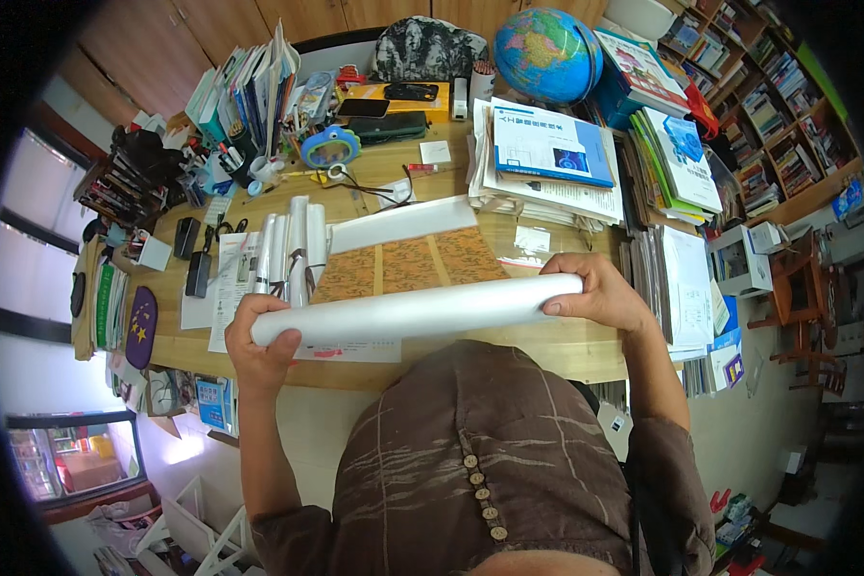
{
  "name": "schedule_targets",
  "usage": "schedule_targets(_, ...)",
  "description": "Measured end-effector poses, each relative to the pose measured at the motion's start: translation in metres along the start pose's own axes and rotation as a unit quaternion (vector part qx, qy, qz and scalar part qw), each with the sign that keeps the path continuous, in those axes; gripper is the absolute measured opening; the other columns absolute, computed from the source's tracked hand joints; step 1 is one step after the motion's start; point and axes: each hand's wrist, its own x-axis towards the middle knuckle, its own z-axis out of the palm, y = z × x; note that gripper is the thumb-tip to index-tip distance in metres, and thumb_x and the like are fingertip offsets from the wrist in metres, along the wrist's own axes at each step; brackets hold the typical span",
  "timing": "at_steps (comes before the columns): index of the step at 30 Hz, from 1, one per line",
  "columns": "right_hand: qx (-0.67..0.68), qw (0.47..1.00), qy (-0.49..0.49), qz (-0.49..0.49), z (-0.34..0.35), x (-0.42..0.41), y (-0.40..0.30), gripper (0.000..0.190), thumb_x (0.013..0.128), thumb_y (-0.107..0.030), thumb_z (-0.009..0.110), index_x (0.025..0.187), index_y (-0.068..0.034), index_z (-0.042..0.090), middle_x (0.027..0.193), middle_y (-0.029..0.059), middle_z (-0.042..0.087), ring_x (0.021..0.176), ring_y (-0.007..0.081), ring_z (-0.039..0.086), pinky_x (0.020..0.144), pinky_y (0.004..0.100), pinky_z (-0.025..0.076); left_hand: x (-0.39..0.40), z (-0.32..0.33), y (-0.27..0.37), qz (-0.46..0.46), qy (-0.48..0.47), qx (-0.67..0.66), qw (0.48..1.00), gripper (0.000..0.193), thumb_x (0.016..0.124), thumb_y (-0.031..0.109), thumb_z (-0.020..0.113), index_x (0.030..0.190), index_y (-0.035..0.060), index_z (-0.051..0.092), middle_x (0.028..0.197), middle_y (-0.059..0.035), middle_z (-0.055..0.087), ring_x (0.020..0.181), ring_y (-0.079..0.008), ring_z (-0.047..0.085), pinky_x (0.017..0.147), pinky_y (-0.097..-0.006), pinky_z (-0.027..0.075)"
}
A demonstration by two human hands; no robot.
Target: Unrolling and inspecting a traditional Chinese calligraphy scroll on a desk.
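Between my two hands runs a thick roll of white paper [417, 311], held nearly level above the desk's front edge. My left hand [259, 349] grips its left end, with the thumb on the near side. At the other end, my right hand [601, 291] has its thumb on the near side and fingers over the top. From behind the roll extends an unrolled part with an orange patterned panel [407, 265] crossed by tan strips. A white band [403, 222] borders its far edge. Several rolled scrolls [297, 245], some tied with dark ribbon, lie just left of the panel.
Stacked papers topped by a blue-and-white book [553, 147] stand at the right, with a globe [547, 54] behind. Eyeglasses [367, 189] and a blue animal-shaped clock [330, 147] sit farther back. Black boxes [198, 273] and a purple case [142, 327] lie at the left.
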Motion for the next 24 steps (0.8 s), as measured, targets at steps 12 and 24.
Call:
schedule_targets(12,-0.094,0.978,0.117,-0.144,0.012,-0.001,-0.004,0.047,0.064,-0.031,0.086,0.093,-0.003,0.062,0.081,0.002,0.061,0.077,0.0126,0.058,0.069,0.0265,0.046,0.002,0.008,0.0,-0.03,0.1,-0.013,0.994,0.038,0.09,0.039,0.055,0.086,0.0015,0.055,0.081,-0.0047,0.053,0.078,-0.0133,0.05,0.074,-0.0272,0.041)
schedule_targets(24,-0.056,0.987,0.105,-0.105,0.007,0.0,-0.016,0.051,0.06,-0.032,0.088,0.093,-0.004,0.062,0.086,0.0042,0.062,0.078,0.0132,0.058,0.068,0.0261,0.045,0.003,0.01,0.004,0.021,0.125,-0.016,0.992,0.042,0.09,0.044,0.056,0.093,0.0021,0.052,0.084,-0.0054,0.052,0.078,-0.0134,0.048,0.073,-0.0268,0.04)
